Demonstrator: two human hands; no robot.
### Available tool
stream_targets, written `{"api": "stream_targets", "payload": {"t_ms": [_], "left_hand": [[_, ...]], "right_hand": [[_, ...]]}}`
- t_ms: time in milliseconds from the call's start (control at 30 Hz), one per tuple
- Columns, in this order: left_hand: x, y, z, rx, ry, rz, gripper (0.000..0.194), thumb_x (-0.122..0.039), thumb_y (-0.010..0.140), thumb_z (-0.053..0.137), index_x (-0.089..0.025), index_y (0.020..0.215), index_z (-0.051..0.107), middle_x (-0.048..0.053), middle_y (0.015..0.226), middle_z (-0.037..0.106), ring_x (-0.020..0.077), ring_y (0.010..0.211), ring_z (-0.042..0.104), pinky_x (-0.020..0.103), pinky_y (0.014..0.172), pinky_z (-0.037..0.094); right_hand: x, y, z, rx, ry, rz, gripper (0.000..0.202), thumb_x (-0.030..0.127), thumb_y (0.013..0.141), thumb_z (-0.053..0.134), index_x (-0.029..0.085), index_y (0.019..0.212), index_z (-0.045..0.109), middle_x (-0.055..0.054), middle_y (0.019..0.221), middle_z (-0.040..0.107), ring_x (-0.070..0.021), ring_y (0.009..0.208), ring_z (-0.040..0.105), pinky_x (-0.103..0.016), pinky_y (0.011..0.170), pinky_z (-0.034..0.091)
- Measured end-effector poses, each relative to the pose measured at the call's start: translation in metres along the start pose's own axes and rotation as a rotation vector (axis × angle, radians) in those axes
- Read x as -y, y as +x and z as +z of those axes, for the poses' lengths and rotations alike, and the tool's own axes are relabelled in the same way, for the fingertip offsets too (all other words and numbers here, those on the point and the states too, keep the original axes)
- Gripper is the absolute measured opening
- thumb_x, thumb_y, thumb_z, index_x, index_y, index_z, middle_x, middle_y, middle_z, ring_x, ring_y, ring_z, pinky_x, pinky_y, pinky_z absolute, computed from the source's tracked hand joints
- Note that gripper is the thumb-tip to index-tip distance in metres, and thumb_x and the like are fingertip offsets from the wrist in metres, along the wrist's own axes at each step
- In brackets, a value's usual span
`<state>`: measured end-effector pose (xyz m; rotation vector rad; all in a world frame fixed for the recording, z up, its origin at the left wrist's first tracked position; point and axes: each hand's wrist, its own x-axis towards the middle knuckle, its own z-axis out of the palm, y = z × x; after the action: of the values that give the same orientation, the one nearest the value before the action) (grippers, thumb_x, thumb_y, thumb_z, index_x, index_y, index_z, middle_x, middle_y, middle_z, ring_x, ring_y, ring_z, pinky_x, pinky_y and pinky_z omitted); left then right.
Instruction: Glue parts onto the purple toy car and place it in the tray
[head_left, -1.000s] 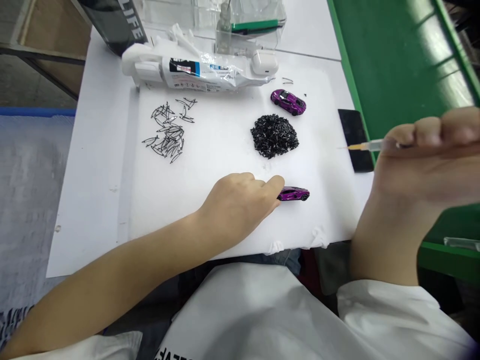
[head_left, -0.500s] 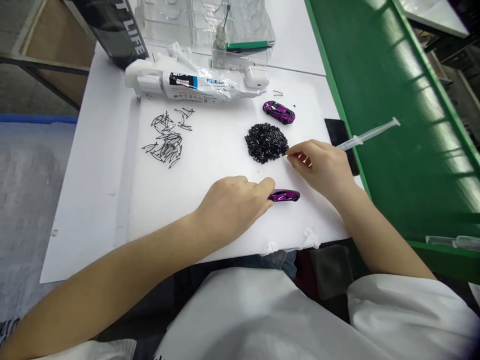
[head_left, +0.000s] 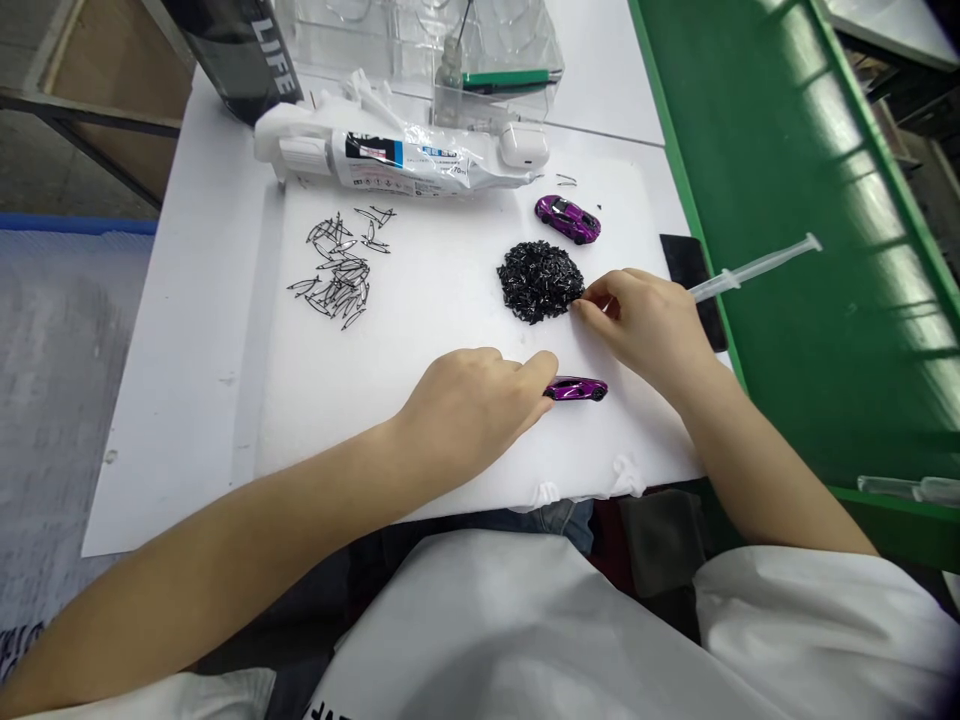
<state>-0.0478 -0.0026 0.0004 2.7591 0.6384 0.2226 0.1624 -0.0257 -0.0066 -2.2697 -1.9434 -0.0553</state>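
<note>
My left hand (head_left: 476, 400) rests on the white foam sheet (head_left: 420, 330) and pinches the rear of a small purple toy car (head_left: 577, 389) lying on its side. My right hand (head_left: 645, 320) holds a clear syringe (head_left: 750, 268) whose plunger points out to the right over the green surface. Its fingertips touch the right edge of a heap of tiny black parts (head_left: 540, 280). A second purple toy car (head_left: 568, 218) stands on its wheels just behind the heap.
Thin black slivers (head_left: 337, 270) lie scattered at the sheet's left. A white glue tube (head_left: 390, 155), a white earbud case (head_left: 523, 145) and clear plastic trays (head_left: 420, 40) line the back. A black pad (head_left: 694, 285) lies right, beside a green conveyor (head_left: 795, 180).
My right hand came down from close to the camera with the syringe and settled at the heap's right edge. The left hand and the near car have stayed put.
</note>
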Motion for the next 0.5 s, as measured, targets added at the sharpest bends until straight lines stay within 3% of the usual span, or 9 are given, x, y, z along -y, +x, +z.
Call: {"api": "stream_targets", "payload": {"t_ms": [200, 333, 500], "left_hand": [[0.0, 0.0, 0.0, 0.017, -0.006, -0.009, 0.014, -0.03, 0.089, 0.051, -0.017, 0.093, 0.056, 0.0, 0.064, 0.063, 0.017, 0.063, 0.061, 0.026, 0.05, 0.032], [0.0, 0.0, 0.0, 0.028, -0.008, -0.011, 0.015, -0.03, 0.089, 0.051, -0.017, 0.094, 0.057, 0.001, 0.065, 0.063, 0.0172, 0.063, 0.061, 0.026, 0.05, 0.032], [0.0, 0.001, -0.001, 0.044, -0.017, -0.021, 0.014, -0.029, 0.09, 0.049, -0.017, 0.094, 0.056, 0.0, 0.065, 0.063, 0.0177, 0.064, 0.061, 0.026, 0.05, 0.031]], "right_hand": [[0.0, -0.003, 0.0, -0.004, 0.043, 0.064, 0.011, 0.023, 0.075, 0.052, 0.019, 0.069, 0.06, -0.005, 0.069, 0.063, -0.0163, 0.06, 0.053, -0.03, 0.055, 0.036], [0.0, -0.005, -0.005, 0.075, 0.025, 0.164, 0.008, 0.023, 0.073, 0.054, 0.019, 0.068, 0.058, -0.004, 0.065, 0.063, -0.0172, 0.058, 0.053, -0.03, 0.054, 0.036], [-0.005, -0.011, -0.014, 0.082, -0.039, 0.116, 0.011, 0.026, 0.077, 0.054, 0.02, 0.072, 0.062, -0.005, 0.067, 0.064, -0.0184, 0.058, 0.055, -0.03, 0.052, 0.035]]}}
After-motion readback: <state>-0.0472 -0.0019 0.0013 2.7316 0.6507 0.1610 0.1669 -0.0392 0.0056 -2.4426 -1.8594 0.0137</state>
